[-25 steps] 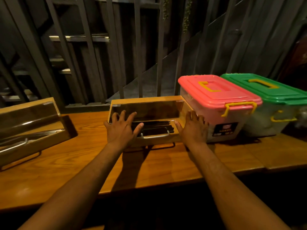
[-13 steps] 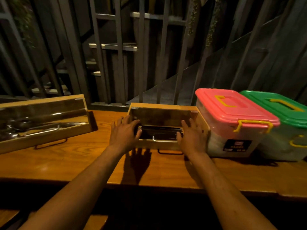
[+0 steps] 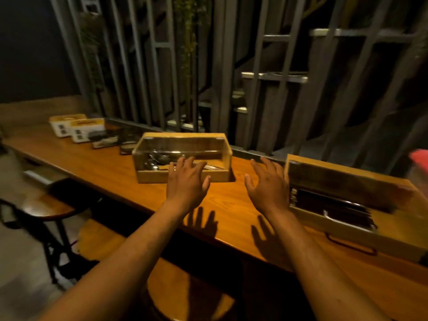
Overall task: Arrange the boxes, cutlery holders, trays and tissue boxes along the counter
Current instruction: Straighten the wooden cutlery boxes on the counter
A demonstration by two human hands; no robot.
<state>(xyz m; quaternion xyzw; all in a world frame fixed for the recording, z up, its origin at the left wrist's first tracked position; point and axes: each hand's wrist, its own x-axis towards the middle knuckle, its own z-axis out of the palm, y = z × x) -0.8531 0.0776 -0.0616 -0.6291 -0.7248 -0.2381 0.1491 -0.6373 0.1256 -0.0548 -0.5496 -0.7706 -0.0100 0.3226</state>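
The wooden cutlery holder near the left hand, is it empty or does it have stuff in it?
Not empty. Through the clear front of the wooden cutlery holder, shiny metal cutlery lies inside; exact pieces are too blurred to name.

Two wooden cutlery holders stand on the counter [image 3: 111, 169]: one [image 3: 183, 163] near the middle by the back edge, holding metal cutlery, and one [image 3: 347, 200] toward the right end, holding dark pieces. Two white tissue boxes [image 3: 66, 125] [image 3: 86, 129] sit side by side at the far left end. Between them and the middle holder lie two dark trays [image 3: 105, 141] [image 3: 129, 144], blurred. One red lid corner [image 3: 419, 157] shows at the right edge. Two hands [image 3: 186, 181] [image 3: 269, 186] are above the counter. Two stools [image 3: 44, 207] [image 3: 185, 295] stand below the front edge.
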